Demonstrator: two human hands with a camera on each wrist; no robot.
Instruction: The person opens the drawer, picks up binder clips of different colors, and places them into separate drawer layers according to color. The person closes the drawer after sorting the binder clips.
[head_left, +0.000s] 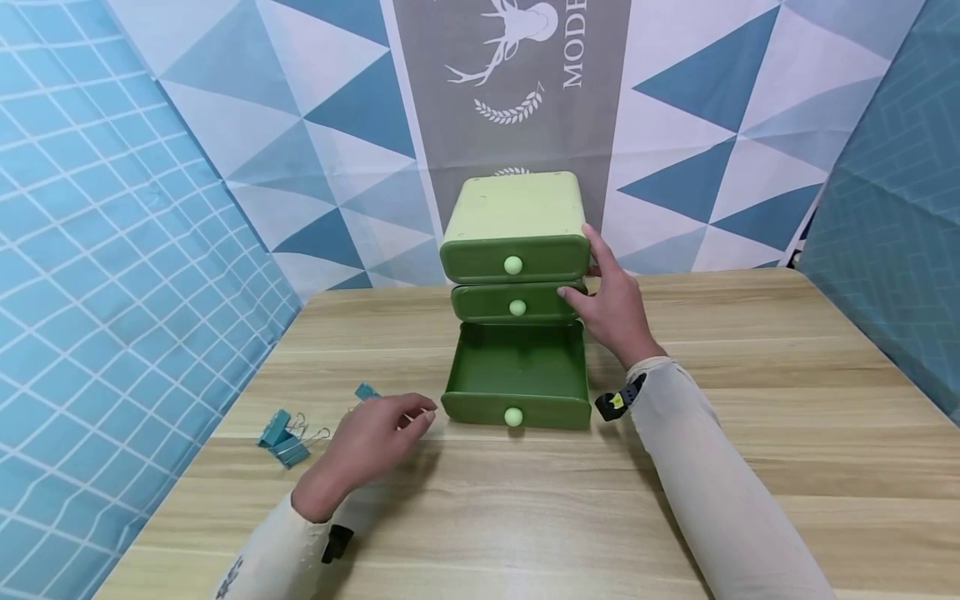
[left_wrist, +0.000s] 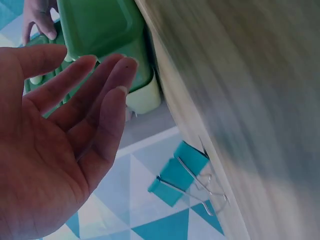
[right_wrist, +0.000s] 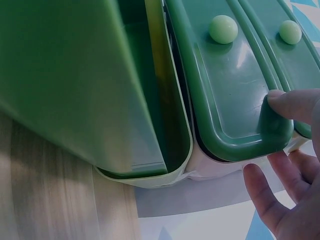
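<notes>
A small green drawer cabinet (head_left: 517, 204) with three stacked drawers stands on the table. Its bottom drawer (head_left: 517, 408) is pulled out, and the part of its inside that shows holds nothing. The middle drawer (head_left: 487, 303) and top drawer (head_left: 480, 260) are closed. My right hand (head_left: 618, 308) holds the cabinet's right corner, thumb on the middle drawer's front, other fingers along the side. Left of the open drawer, my left hand (head_left: 378, 442) hovers with relaxed, slightly bent fingers and an empty palm. Teal binder clips (head_left: 290, 452) lie left of it; another binder clip (head_left: 366, 390) is partly hidden behind it.
The wood-grain table (head_left: 750, 467) extends to both sides of the cabinet. Behind it hangs a patterned cloth (head_left: 675, 150), close to the cabinet's back. A blue checked cloth (head_left: 112, 275) borders the left, and a teal cloth (head_left: 892, 217) borders the right.
</notes>
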